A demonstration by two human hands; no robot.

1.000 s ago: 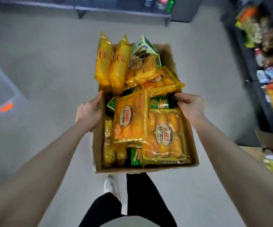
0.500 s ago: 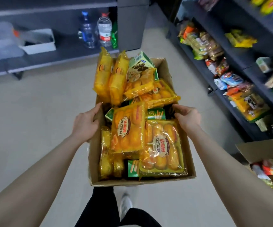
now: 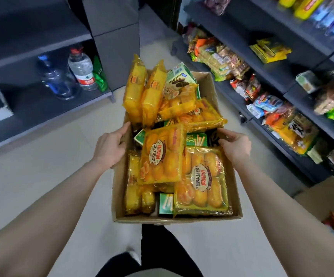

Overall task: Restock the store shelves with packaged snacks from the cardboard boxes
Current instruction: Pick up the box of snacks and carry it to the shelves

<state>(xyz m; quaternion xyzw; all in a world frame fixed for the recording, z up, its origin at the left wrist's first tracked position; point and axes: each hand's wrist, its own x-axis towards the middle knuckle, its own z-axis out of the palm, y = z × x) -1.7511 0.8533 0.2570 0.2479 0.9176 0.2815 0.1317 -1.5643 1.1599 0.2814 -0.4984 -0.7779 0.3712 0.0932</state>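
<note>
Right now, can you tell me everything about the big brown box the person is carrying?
The box is plain brown cardboard, open on top, held level above the pale floor. The left hand grips its left wall, thumb over the rim; the right hand grips the right wall. It is packed past the rim with yellow cake packs, some flat, some standing at the far end, plus small green boxes and a cookie carton.

Matt brown cardboard box (image 3: 207, 92), glossy plastic-wrapped cake packs (image 3: 201, 177)
</note>
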